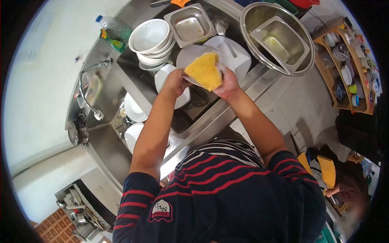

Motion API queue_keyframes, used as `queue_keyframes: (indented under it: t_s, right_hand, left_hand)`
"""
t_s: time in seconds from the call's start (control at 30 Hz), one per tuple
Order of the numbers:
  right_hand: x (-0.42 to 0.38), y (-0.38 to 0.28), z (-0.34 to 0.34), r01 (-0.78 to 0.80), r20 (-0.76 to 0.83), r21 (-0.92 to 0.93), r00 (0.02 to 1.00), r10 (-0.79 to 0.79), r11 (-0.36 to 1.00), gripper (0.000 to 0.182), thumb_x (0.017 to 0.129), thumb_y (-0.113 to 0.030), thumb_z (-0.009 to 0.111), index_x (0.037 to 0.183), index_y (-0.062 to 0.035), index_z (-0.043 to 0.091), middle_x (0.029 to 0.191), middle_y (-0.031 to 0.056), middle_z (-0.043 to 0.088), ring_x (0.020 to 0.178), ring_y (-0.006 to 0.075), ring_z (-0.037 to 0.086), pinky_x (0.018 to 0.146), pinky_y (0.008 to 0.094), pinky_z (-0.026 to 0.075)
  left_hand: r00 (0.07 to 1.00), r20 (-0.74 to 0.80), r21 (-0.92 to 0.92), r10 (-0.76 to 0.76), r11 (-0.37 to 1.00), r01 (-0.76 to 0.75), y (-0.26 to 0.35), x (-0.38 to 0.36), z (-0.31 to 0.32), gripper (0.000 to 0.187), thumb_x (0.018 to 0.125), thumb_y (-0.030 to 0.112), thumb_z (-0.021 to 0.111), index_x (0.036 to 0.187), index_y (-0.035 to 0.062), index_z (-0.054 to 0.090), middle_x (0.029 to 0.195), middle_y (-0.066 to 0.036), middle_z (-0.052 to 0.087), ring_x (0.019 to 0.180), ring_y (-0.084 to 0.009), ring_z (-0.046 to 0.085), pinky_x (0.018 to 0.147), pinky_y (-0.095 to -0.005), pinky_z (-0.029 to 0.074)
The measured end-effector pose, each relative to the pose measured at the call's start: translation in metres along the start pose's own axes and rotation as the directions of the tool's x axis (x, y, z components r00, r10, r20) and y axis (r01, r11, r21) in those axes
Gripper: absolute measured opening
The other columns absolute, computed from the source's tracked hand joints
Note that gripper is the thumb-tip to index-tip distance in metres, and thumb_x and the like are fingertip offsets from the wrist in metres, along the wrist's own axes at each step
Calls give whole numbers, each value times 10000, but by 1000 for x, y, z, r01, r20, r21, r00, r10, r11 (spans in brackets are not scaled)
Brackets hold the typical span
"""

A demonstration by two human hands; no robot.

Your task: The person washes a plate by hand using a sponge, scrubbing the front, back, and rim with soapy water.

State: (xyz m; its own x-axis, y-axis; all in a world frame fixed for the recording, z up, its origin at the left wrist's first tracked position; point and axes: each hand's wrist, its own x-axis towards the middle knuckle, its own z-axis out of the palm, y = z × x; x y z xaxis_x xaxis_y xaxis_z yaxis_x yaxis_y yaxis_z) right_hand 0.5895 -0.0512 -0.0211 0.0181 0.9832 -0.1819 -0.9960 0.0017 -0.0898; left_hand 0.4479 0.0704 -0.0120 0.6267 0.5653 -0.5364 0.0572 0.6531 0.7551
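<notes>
Starting at far left, we're spotting a dark pot [83,128] sitting at the counter's edge, with the curved tap [98,115] hanging its nozzle just beside it. Above, a clear bottle [115,26] is leaning near the wall, and lower down white dishes [135,108] are lying stacked. Next come the bowls [150,34], a white pile rising at the edge of the sink [139,89].

Now the action! Our left hand [177,83] is gripping the rim of a white plate [189,54], fingers closing around its near left side. The plate is hanging over the sink, tilting towards us. Across its face the yellow cloth [204,72] is spreading, hiding much of it. Our right hand [228,84] is gripping the cloth by its right edge; whether those fingers are also touching the plate, we aren't able to tell.

Behind the plate a steel tray [189,25] is showing brown spots. Moving right, a spoon [231,47] is lying on a white dish [242,60]. Further right, the big basin [246,34] is holding a steel pan [298,54], and at far right a wooden shelf [327,73] is standing.
</notes>
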Motion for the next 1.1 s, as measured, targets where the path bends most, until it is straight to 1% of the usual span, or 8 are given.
queue_keyframes:
  t_s: [0.07, 0.33, 0.53, 0.6, 0.67, 0.77, 0.9, 1.1]
  right_hand:
    - [-13, -2, 25, 88, -226, -109, 968, -111, 990, 375, 929, -287, 430, 1195, -35, 512, 1181, 114, 589, 1081, 259, 578, 940, 411, 456]
    - [-30, 9, 39, 242, -189, -421, 919, -345, 875, 316, 910, -195, 499, 1167, -15, 536, 1120, 97, 602, 1059, 216, 579, 877, 346, 481]
    - [-18, 121, 68, 253, -20, -799, 895, -445, 545, 331, 871, -146, 543, 1144, 39, 561, 1053, 85, 599, 1000, 173, 578, 874, 297, 443]
    - [-10, 172, 81, 196, 50, -911, 926, -375, 363, 336, 844, -141, 546, 1130, 33, 572, 1094, 119, 591, 1020, 220, 569, 884, 335, 434]
    - [9, 225, 79, 582, 640, -759, 750, -167, -292, 390, 796, -178, 594, 1147, -10, 579, 1179, 170, 553, 1073, 302, 540, 903, 391, 422]
    - [27, 308, 94, 505, 610, -714, 788, -78, -485, 442, 744, -200, 645, 1162, -69, 587, 1247, 211, 494, 1128, 365, 492, 930, 425, 407]
    - [16, 400, 102, 522, 560, -735, 827, 46, -434, 434, 717, -128, 677, 1145, -108, 606, 1253, 214, 484, 1130, 369, 492, 960, 386, 410]
    - [-22, 407, 90, 778, 569, -518, 624, 535, -356, 514, 652, -157, 718, 1152, -133, 604, 1273, 203, 470, 1143, 367, 482, 950, 431, 415]
  left_hand:
    - [987, -158, 13, -18, 1000, 20, 1, -13, -7, 172, 766, 56, 508, 888, -34, 589, 888, -126, 594, 844, -255, 606, 774, -412, 525]
    - [908, -394, -121, 141, 972, -204, -4, -141, -62, 235, 736, 55, 527, 963, -4, 543, 885, -89, 558, 793, -217, 566, 700, -364, 477]
    - [796, -593, -324, 118, 870, -370, -7, -253, -105, 246, 719, 59, 513, 954, -13, 531, 894, -104, 554, 826, -225, 558, 693, -337, 461]
    - [817, -567, -388, 106, 840, -379, -18, -285, -133, 257, 711, 40, 503, 960, -16, 532, 897, -108, 557, 824, -226, 558, 704, -330, 456]
    - [771, -630, -386, 99, 821, -421, -31, -314, -157, 310, 706, 25, 499, 1008, -37, 529, 912, -112, 568, 831, -223, 555, 735, -320, 447]
    - [728, -618, -148, 297, 865, -479, -54, -345, -185, 419, 705, -10, 507, 1119, -77, 501, 963, -123, 588, 868, -202, 553, 794, -294, 428]
    - [612, -681, -116, 402, 766, -632, -73, -379, -229, 402, 830, 87, 581, 1190, -62, 481, 1075, -131, 581, 984, -217, 561, 855, -315, 434]
    - [631, -718, -273, 295, 714, -644, -101, -422, -282, 432, 871, 188, 571, 1244, 7, 448, 1099, -133, 567, 983, -261, 590, 797, -410, 505]
